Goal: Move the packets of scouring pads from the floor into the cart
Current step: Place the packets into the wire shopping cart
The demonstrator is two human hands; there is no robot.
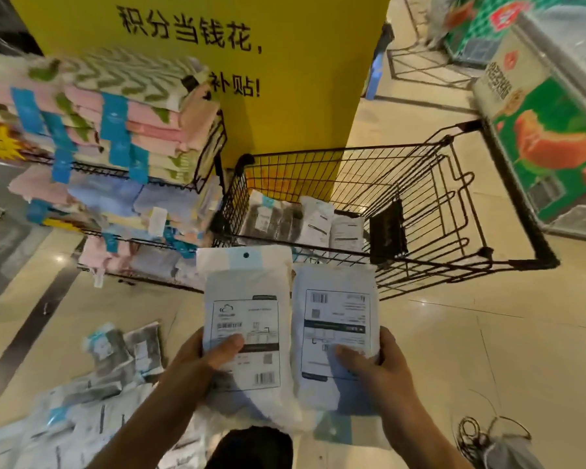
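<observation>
Head view: left grip (pixel 197 358) grasps one packet (pixel 247 319), right grip (pixel 379 363) another (pixel 334 319), mid-frame before cart (pixel 420 262).

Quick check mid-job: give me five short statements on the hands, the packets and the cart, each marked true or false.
1. Each hand holds a packet. True: the left hand grips the left packet, the right hand the right packet.
2. The cart is empty. False: several packets in the cart already lie there.
3. No packets remain on the floor. False: a pile on the floor lies to the left.
4. The cart stands upright. True.
5. The held packets show their printed label sides. True.
</observation>
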